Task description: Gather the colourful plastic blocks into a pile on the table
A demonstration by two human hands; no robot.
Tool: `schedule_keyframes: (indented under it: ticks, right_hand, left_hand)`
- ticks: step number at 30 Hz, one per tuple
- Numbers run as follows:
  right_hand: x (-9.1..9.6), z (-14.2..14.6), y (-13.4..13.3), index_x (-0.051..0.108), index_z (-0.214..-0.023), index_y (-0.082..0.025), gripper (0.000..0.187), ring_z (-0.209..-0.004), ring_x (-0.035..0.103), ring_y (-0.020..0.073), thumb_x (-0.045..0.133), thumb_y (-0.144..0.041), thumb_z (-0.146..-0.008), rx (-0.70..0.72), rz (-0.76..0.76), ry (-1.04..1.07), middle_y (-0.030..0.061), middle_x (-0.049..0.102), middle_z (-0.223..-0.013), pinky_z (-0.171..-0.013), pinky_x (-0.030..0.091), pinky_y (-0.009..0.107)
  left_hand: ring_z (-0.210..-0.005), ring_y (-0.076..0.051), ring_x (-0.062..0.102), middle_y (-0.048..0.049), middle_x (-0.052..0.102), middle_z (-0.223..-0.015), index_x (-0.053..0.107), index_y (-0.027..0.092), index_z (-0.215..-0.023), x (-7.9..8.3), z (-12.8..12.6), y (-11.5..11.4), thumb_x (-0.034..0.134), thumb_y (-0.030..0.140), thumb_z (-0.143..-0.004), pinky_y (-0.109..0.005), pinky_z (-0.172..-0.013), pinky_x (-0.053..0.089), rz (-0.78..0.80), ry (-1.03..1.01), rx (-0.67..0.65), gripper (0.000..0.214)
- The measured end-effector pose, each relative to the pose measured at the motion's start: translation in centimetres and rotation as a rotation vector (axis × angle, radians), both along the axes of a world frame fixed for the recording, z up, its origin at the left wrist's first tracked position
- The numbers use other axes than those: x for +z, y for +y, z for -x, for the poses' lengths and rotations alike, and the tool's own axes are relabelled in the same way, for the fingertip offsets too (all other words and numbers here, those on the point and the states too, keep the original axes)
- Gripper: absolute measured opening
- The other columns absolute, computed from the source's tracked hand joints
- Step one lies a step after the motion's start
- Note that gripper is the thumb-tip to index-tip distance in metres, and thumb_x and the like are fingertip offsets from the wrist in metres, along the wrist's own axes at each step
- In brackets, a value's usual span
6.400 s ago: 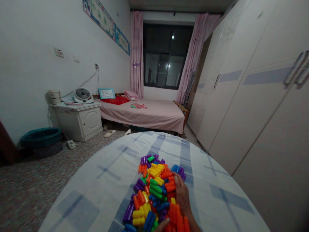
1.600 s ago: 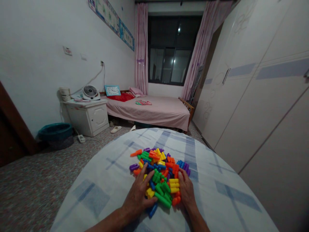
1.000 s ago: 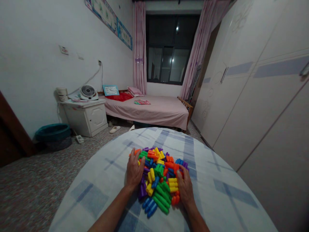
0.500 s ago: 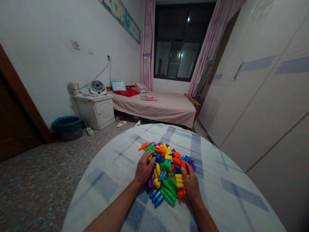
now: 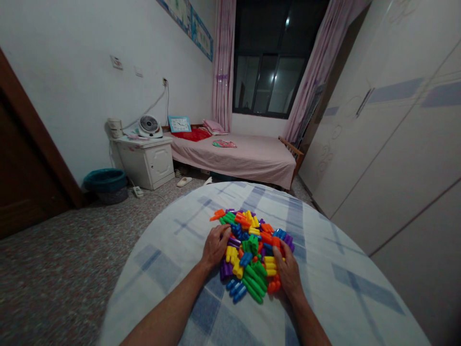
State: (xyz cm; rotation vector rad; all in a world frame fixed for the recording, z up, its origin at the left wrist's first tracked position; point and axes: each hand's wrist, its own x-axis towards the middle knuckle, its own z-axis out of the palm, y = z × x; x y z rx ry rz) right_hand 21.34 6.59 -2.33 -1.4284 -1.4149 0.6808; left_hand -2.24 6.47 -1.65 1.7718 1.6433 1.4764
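A heap of plastic building pieces in several colours lies between my hands, many shaped like joined tubes. My left hand (image 5: 216,246) rests against the heap's left side, its fingers bent loosely near a dark blue piece (image 5: 236,230) and a purple piece (image 5: 234,242). On the right side, my right hand (image 5: 289,270) lies with thumb and fingers apart, touching the heap beside an orange piece (image 5: 276,241) and a yellow piece (image 5: 270,265). Neither hand lifts anything. Long green pieces (image 5: 255,283) and a blue piece (image 5: 236,290) lie at the near edge.
The heap sits on a round table with a blue-and-white checked cloth (image 5: 162,298). Beyond it stand a pink-covered bed (image 5: 248,154), a white cabinet (image 5: 158,166) carrying a fan (image 5: 149,126), and a teal bin (image 5: 106,185). A tall wardrobe (image 5: 389,144) lines the right.
My left hand has drawn back slightly from the heap, uncovering more of the purple and yellow pieces. My right hand stays at the right side. The view has shifted slightly.
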Motion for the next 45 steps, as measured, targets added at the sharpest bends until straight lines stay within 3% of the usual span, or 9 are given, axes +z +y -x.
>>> schedule_keyframes:
  ticks: [3, 7, 14, 22, 28, 31, 37, 42, 45]
  right_hand:
    - [-0.2, 0.0, 0.2, 0.059, -0.113, -0.019, 0.054, -0.100, 0.060, 0.0246, 0.046, -0.057, -0.078, -0.023, -0.053, -0.031, 0.0084, 0.065, -0.107, -0.088, 0.047, 0.038]
    - [-0.6, -0.3, 0.8, 0.056, -0.117, -0.014, 0.057, -0.120, 0.046, 0.0262, 0.043, -0.055, -0.080, -0.101, -0.201, -0.105, 0.0139, 0.053, -0.126, -0.106, 0.031, 0.043]
    - [0.0, 0.0, 0.4, 0.049, -0.131, -0.016, 0.063, -0.123, 0.047, 0.0263, 0.041, -0.055, -0.082, 0.013, 0.018, -0.067, 0.0113, 0.051, -0.134, -0.106, 0.032, 0.042]
    - [1.0, 0.8, -0.4, 0.058, -0.120, -0.017, 0.055, -0.120, 0.049, 0.0254, 0.046, -0.052, -0.080, 0.136, -0.010, -0.018, 0.0107, 0.056, -0.129, -0.106, 0.033, 0.040]
    - [0.6, -0.6, 0.5, 0.057, -0.119, -0.012, 0.059, -0.122, 0.044, 0.0278, 0.034, -0.052, -0.083, -0.128, -0.182, -0.214, 0.0153, 0.053, -0.127, -0.107, 0.027, 0.046]
    - [-0.2, -1.7, 1.2, 0.052, -0.125, -0.013, 0.062, -0.126, 0.040, 0.0292, 0.030, -0.054, -0.084, -0.231, -0.119, -0.312, 0.0155, 0.048, -0.132, -0.107, 0.026, 0.049]
    - [-0.9, -1.7, 1.6, 0.058, -0.118, -0.015, 0.060, -0.120, 0.048, 0.0260, 0.033, -0.055, -0.081, 0.013, -0.056, -0.305, 0.0128, 0.054, -0.128, -0.106, 0.030, 0.044]
    - [0.5, -0.8, 0.6, 0.063, -0.109, -0.017, 0.055, -0.112, 0.054, 0.0265, 0.041, -0.056, -0.078, 0.064, -0.024, -0.186, 0.0113, 0.062, -0.119, -0.102, 0.036, 0.043]
    - [1.3, -0.4, 0.1, 0.064, -0.108, -0.018, 0.055, -0.108, 0.056, 0.0268, 0.041, -0.057, -0.077, 0.084, 0.032, -0.143, 0.0106, 0.064, -0.115, -0.099, 0.039, 0.043]
  left_hand:
    - [-0.106, -0.019, 0.057, -0.0076, 0.064, -0.108, 0.061, 0.018, -0.107, 0.0, 0.1, 0.3, 0.033, 0.038, -0.094, -0.036, -0.097, 0.044, -0.045, -0.078, 0.073, 0.037]
    - [-0.120, -0.023, 0.049, -0.0109, 0.058, -0.123, 0.059, 0.017, -0.114, -0.5, 0.1, 0.8, 0.037, 0.037, -0.092, -0.043, -0.106, 0.035, -0.019, -0.007, 0.166, 0.038]
    - [-0.116, -0.022, 0.054, -0.0093, 0.060, -0.123, 0.056, 0.019, -0.121, -0.5, -0.2, 0.3, 0.045, 0.042, -0.089, -0.040, -0.103, 0.040, 0.073, 0.048, -0.031, 0.041]
    - [-0.107, -0.019, 0.057, -0.0067, 0.063, -0.110, 0.062, 0.019, -0.109, 0.5, -0.2, 0.1, 0.046, 0.035, -0.089, -0.034, -0.097, 0.044, -0.028, -0.109, -0.114, 0.030]
    - [-0.121, -0.020, 0.048, -0.0087, 0.056, -0.123, 0.057, 0.019, -0.116, -0.3, 0.0, 0.8, 0.038, 0.033, -0.093, -0.040, -0.107, 0.035, -0.087, -0.038, 0.130, 0.033]
    - [-0.122, -0.023, 0.048, -0.0093, 0.057, -0.124, 0.058, 0.020, -0.117, -0.8, 0.1, 1.2, 0.040, 0.035, -0.092, -0.044, -0.107, 0.034, 0.000, 0.059, 0.152, 0.034]
    - [-0.112, -0.021, 0.055, -0.0077, 0.061, -0.115, 0.065, 0.020, -0.102, -0.3, 0.2, 1.0, 0.044, 0.039, -0.090, -0.036, -0.100, 0.041, 0.049, 0.033, 0.027, 0.031]
    - [-0.082, -0.014, 0.059, -0.0012, 0.063, -0.084, 0.064, 0.020, -0.086, 0.6, 0.4, 0.6, 0.036, 0.038, -0.093, -0.026, -0.079, 0.048, 0.034, -0.125, -0.031, 0.034]
    - [-0.085, -0.015, 0.059, -0.0022, 0.063, -0.087, 0.063, 0.019, -0.088, 0.7, 0.4, 0.5, 0.035, 0.036, -0.094, -0.028, -0.082, 0.048, -0.002, -0.126, 0.032, 0.033]
